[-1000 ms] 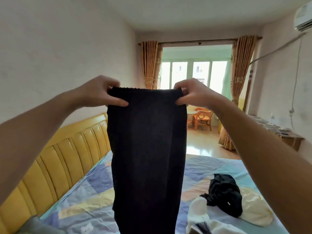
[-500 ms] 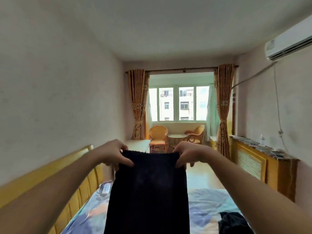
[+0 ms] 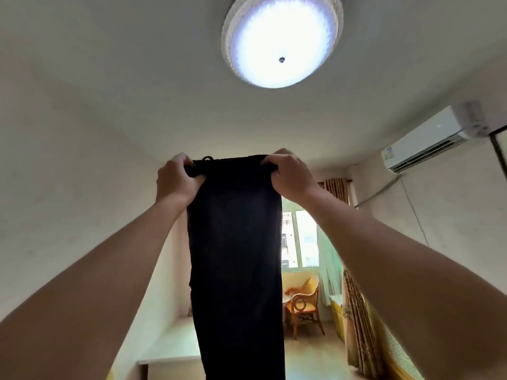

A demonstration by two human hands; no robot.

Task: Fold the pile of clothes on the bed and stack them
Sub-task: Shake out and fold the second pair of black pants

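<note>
While the black garment (image 3: 236, 256) hangs, both hands' fingers (image 3: 192, 175) pinch its top corners.

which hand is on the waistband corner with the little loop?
The left hand: the small loop sticks up from the dark garment beside it. The right hand grips the plain corner.

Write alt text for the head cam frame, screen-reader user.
Two bare hands, left hand and right hand, grip the top corners of a long black garment held up high so it hangs straight down. Above is a lit round ceiling light; an air conditioner is on the right wall, a wicker chair by the window.
</note>
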